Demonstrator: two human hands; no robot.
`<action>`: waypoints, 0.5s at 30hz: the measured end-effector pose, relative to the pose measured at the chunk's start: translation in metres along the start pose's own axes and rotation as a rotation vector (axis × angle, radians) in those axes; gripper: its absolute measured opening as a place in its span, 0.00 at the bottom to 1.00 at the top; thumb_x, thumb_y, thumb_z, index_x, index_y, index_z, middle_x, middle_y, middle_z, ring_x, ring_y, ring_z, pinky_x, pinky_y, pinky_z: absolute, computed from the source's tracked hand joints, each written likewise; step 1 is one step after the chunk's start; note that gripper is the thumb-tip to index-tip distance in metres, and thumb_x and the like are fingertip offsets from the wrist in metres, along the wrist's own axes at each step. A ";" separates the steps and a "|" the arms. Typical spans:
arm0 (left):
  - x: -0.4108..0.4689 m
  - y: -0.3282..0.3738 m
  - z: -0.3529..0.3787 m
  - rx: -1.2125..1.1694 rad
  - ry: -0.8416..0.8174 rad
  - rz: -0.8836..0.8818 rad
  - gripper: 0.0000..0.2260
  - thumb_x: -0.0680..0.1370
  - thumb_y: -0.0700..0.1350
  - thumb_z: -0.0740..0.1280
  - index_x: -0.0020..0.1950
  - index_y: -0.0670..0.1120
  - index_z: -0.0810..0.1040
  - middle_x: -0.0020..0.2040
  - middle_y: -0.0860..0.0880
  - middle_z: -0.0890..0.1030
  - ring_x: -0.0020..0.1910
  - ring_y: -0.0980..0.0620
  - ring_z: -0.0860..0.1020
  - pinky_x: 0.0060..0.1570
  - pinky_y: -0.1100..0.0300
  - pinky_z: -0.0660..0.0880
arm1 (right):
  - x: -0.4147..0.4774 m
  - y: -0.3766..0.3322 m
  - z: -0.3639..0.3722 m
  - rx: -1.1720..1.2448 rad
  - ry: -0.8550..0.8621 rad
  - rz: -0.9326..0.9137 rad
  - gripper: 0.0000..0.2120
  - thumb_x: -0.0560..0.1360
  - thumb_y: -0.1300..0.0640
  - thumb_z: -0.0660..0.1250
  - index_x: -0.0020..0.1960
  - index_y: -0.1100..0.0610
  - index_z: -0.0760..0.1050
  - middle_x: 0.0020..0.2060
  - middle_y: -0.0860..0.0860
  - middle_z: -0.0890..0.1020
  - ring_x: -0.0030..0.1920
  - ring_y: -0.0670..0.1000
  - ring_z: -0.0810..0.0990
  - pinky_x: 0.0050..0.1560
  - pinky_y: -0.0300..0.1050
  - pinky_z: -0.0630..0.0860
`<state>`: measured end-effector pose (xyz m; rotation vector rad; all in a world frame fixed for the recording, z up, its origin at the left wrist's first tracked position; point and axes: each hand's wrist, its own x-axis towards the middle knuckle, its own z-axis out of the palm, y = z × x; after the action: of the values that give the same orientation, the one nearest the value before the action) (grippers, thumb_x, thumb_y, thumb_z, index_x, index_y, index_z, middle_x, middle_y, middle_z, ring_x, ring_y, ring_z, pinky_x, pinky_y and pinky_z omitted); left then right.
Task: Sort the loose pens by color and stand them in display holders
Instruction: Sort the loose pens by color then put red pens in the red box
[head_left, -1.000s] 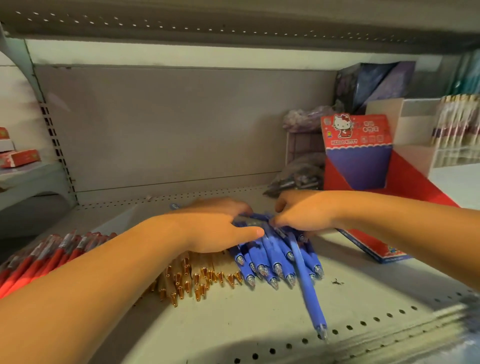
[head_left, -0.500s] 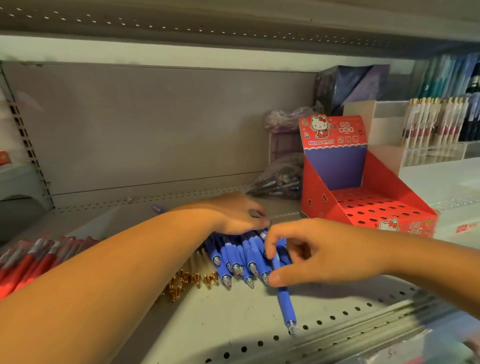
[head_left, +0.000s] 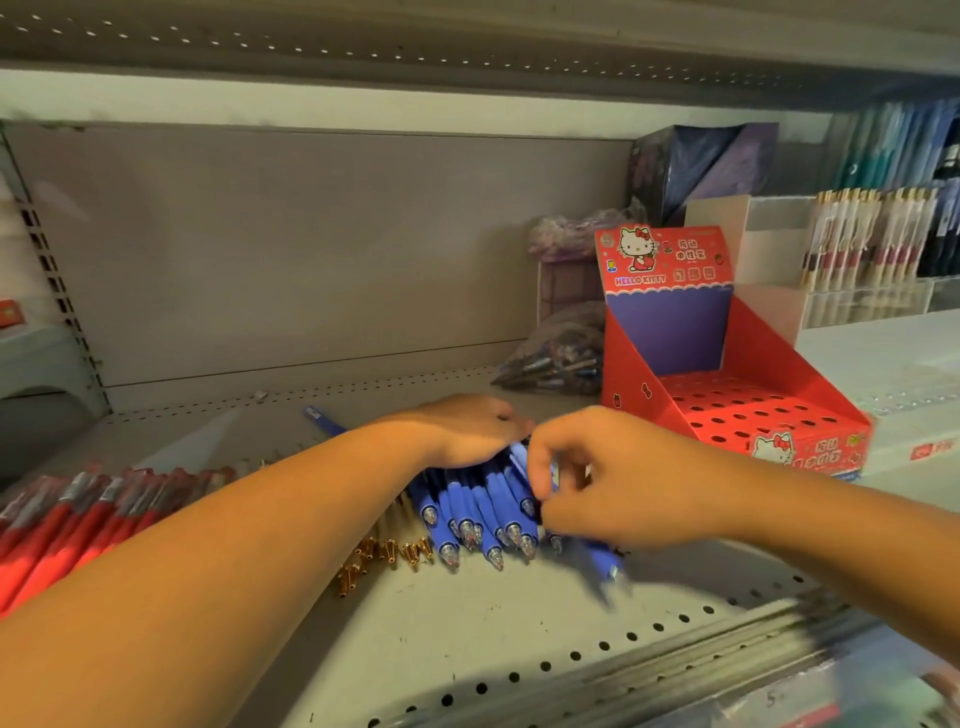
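Judging by how things are lying, the sorting is looking largely done and the standing-up is not yet begun. The red plastic pens (head_left: 78, 514) are lying grouped at the left of the grey perforated metal shelf (head_left: 467, 639); the pens with gold-coloured metal tips (head_left: 387, 551) are lying beside them, mostly hidden under the forearm; the blue plastic click pens (head_left: 467, 512) are lying bunched in the middle, tips toward the person. The red cardboard display holder with the cartoon-cat print (head_left: 748, 415) is standing just right of the blue bunch; every hole showing in its perforated top is sitting empty, so all the pens are waiting to be stood up.

The left hand (head_left: 467, 428) is lying palm-down across the rear ends of the blue pens, fingers fairly straight, pressing them together rather than gripping. The right hand (head_left: 613, 483) is curling its fingers and thumb narrowly at the right edge of the bunch; it appears to be pinching one blurred blue pen (head_left: 605, 564) that is sticking out below it, though the fingers are hiding the exact contact.
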<state>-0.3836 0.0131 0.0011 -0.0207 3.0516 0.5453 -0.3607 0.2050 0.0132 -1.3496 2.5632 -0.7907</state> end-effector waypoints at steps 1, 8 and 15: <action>0.000 -0.001 0.000 0.000 0.030 -0.016 0.10 0.82 0.57 0.57 0.51 0.55 0.76 0.43 0.55 0.75 0.41 0.56 0.72 0.38 0.60 0.65 | 0.003 0.002 -0.007 0.110 0.019 0.025 0.02 0.70 0.59 0.67 0.40 0.53 0.76 0.25 0.50 0.78 0.23 0.48 0.72 0.26 0.44 0.71; -0.002 -0.006 -0.009 -0.220 0.254 -0.133 0.10 0.77 0.48 0.70 0.47 0.42 0.83 0.45 0.44 0.85 0.41 0.50 0.81 0.36 0.61 0.72 | 0.024 0.028 -0.032 0.130 0.082 0.225 0.02 0.72 0.64 0.63 0.42 0.61 0.74 0.21 0.53 0.74 0.19 0.50 0.68 0.25 0.42 0.69; -0.012 -0.003 -0.025 -0.541 0.159 -0.228 0.08 0.76 0.35 0.68 0.53 0.33 0.80 0.37 0.43 0.78 0.30 0.52 0.75 0.30 0.64 0.74 | 0.043 0.034 -0.004 -0.154 -0.074 0.313 0.11 0.74 0.57 0.66 0.51 0.64 0.77 0.30 0.55 0.80 0.26 0.52 0.76 0.26 0.41 0.75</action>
<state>-0.3721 0.0015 0.0235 -0.4379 2.8775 1.3766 -0.4126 0.1875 0.0041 -0.9532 2.7261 -0.4896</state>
